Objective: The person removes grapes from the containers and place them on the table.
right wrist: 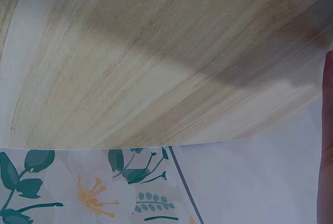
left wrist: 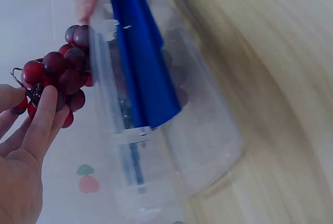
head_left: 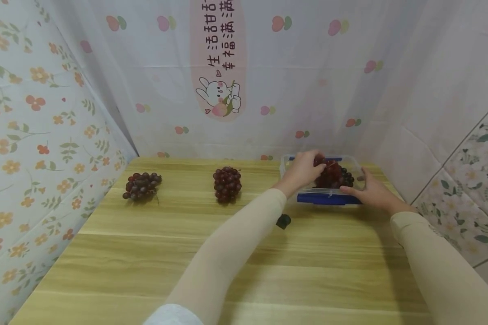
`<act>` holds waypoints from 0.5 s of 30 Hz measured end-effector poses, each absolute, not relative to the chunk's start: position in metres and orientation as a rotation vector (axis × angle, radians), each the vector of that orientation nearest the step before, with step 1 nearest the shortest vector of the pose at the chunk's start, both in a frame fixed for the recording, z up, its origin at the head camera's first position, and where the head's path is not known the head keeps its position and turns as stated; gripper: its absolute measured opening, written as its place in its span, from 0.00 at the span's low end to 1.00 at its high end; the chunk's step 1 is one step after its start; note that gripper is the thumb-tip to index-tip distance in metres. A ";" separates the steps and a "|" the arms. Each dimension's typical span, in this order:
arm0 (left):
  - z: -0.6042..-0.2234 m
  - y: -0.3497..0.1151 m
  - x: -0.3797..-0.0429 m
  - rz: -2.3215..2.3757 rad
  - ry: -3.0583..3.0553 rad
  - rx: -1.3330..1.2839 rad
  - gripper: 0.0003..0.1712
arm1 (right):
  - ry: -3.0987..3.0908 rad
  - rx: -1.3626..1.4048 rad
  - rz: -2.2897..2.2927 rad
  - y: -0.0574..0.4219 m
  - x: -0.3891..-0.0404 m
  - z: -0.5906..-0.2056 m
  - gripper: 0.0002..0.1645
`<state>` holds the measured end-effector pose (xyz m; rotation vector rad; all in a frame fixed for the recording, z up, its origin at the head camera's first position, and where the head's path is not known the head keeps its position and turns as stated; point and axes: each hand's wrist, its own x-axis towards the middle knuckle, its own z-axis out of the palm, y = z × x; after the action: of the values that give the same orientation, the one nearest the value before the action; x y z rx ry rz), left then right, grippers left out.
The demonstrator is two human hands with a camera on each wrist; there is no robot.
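A clear plastic container (head_left: 355, 164) with blue clips (head_left: 329, 199) stands at the back right of the table. My left hand (head_left: 302, 170) pinches a bunch of red grapes (head_left: 329, 175) by its stem at the container's opening. In the left wrist view, that hand's fingers (left wrist: 40, 125) close around the stem, and the red grapes (left wrist: 54, 63) hang beside the container wall. Darker grapes (head_left: 347, 177) lie inside the container. My right hand (head_left: 372, 192) grips the container's front right corner. The right wrist view shows only one finger (right wrist: 327, 140) at its edge.
Two more bunches of grapes lie on the wooden table (head_left: 146, 253): one bunch (head_left: 227, 184) near the middle back, another bunch (head_left: 142, 186) at the back left. A small dark thing (head_left: 283, 221) sits beside my left forearm. Patterned curtains (head_left: 166, 90) enclose the table.
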<state>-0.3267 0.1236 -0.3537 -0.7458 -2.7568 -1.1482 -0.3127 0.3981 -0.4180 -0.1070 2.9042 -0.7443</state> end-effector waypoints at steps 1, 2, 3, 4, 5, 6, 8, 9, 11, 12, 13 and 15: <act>-0.351 0.123 -0.327 -1.151 -2.747 -0.748 0.16 | 2.905 -0.107 -0.743 0.398 -0.313 -0.418 0.76; -0.349 0.122 -0.327 -1.157 -2.734 -0.749 0.15 | 2.905 -0.106 -0.739 0.398 -0.313 -0.418 0.76; -0.346 0.121 -0.326 -1.163 -2.721 -0.751 0.14 | 2.905 -0.106 -0.735 0.399 -0.313 -0.418 0.77; -0.344 0.121 -0.326 -1.171 -2.708 -0.754 0.13 | 2.905 -0.107 -0.730 0.399 -0.313 -0.418 0.76; -0.342 0.120 -0.326 -1.171 -2.699 -0.755 0.13 | 2.906 -0.110 -0.727 0.399 -0.313 -0.418 0.76; -0.339 0.119 -0.325 -1.171 -2.691 -0.757 0.13 | 2.907 -0.112 -0.723 0.399 -0.312 -0.417 0.76; -0.335 0.118 -0.325 -1.176 -2.673 -0.761 0.13 | 2.904 -0.115 -0.724 0.399 -0.312 -0.417 0.76; -0.333 0.117 -0.324 -1.177 -2.666 -0.763 0.13 | 2.905 -0.119 -0.720 0.399 -0.313 -0.417 0.76; -0.328 0.115 -0.324 -1.178 -2.648 -0.769 0.14 | 2.905 -0.120 -0.718 0.399 -0.313 -0.416 0.76; -0.326 0.114 -0.324 -1.184 -2.639 -0.770 0.14 | 2.904 -0.116 -0.718 0.399 -0.312 -0.416 0.76; -0.323 0.113 -0.323 -1.192 -2.627 -0.770 0.14 | 2.902 -0.113 -0.718 0.399 -0.313 -0.416 0.76; -0.318 0.110 -0.323 -1.222 -2.599 -0.768 0.14 | 2.900 -0.107 -0.712 0.399 -0.313 -0.416 0.76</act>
<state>-0.3226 0.1103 -0.3185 -0.7684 -2.5987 -1.2222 -0.3131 0.3990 -0.4160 -0.1067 2.9003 -0.7123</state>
